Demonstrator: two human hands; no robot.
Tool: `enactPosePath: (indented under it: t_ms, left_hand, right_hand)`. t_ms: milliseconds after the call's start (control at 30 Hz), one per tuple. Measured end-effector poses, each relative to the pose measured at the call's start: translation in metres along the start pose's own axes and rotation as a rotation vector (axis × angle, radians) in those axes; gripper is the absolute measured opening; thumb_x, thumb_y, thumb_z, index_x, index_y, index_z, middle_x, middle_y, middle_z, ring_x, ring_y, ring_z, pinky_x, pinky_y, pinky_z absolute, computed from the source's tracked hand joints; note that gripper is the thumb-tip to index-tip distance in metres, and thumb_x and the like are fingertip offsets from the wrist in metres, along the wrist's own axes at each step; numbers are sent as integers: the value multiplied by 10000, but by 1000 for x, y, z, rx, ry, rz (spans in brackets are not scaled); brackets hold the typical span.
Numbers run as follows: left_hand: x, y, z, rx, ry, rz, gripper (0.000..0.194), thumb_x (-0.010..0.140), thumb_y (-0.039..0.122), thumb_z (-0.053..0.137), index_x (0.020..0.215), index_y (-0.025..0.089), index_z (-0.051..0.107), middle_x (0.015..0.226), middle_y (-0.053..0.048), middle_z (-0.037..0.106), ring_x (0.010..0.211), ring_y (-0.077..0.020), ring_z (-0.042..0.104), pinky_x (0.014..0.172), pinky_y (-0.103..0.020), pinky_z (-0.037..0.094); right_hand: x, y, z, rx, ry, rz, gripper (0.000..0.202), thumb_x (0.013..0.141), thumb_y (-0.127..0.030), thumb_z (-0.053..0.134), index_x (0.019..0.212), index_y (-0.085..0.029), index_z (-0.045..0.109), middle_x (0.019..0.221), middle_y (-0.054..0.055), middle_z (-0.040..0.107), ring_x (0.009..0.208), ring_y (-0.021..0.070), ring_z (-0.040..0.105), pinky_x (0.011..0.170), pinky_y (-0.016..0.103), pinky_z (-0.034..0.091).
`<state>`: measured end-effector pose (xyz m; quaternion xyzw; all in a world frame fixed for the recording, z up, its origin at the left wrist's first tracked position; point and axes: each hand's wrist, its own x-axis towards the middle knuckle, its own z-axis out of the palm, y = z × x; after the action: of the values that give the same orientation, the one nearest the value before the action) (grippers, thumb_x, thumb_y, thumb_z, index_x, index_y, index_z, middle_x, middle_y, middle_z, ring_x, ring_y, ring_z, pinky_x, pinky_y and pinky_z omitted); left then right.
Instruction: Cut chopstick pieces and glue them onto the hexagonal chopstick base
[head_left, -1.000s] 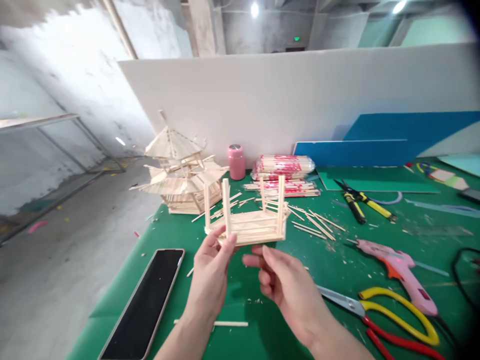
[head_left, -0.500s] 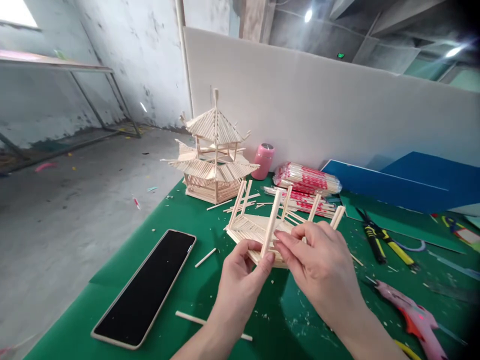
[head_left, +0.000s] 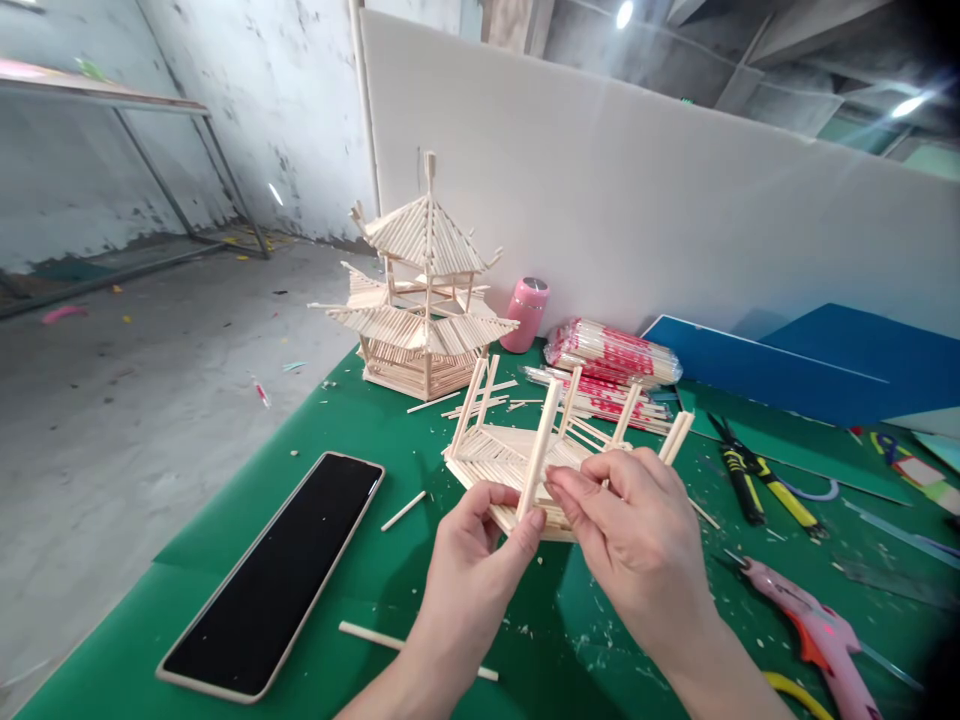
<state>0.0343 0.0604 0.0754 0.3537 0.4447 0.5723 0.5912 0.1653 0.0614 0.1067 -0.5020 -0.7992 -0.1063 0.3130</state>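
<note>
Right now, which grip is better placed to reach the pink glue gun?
Probably the right grip: the glue gun lies nearer it, while the left grip holds the stick frame by a near corner.

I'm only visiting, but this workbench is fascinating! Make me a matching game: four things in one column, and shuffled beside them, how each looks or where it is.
Things:
1. Left hand
2. Smartphone
3. Hot glue gun
4. Pagoda model

Descriptions:
A. Pink with an orange-red trigger, lying at the right
B. Standing beside a pink tumbler, with two tiers of roof
C. Gripping the roofless stick frame at the foot of an upright post
D. Lying flat, dark screen up

Right pairs: 1-C, 2-D, 3-A, 4-B
</note>
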Motion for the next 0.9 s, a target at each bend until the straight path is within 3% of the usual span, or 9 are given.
enactPosePath:
  t_ms: [400, 667, 800, 900]
  left_hand:
    - [-4, 0, -1, 8, -6, -65, 244, 588, 357, 716, 707, 171, 613, 585, 8, 600, 628, -163, 580, 595, -264, 445]
    - [-1, 7, -3, 15, 77, -46, 315, 561, 400, 716, 752, 165, 626, 561, 17, 583, 583, -151, 563, 565, -255, 434]
    - [-2, 3, -4, 30, 84, -64, 312, 560, 384, 722, 755, 162, 621, 566, 21, 578, 579, -145, 557, 557, -246, 425]
    - [-3, -1, -5, 40, 39, -101, 282, 582, 350, 722, 762, 164, 610, 607, 19, 592, 607, -136, 557, 571, -231, 417]
  right_hand:
    - [-1, 2, 0, 2, 2, -21, 106, 797, -181, 565, 831, -192, 664, 681, 26, 559, 670, 153, 420, 602, 296, 322]
    - [0, 0, 0, 7, -13, -49, 134, 790, -192, 579, 887, -193, 672, 692, 28, 561, 685, 162, 430, 603, 304, 326]
    - [1, 0, -8, -5, -25, -45, 232, 796, -184, 573, 1018, -167, 637, 739, 47, 579, 719, 175, 465, 633, 319, 359]
    - [-12, 5, -20, 23, 64, -2, 320, 773, -160, 598, 1093, -151, 582, 770, 48, 576, 721, 164, 483, 652, 308, 385]
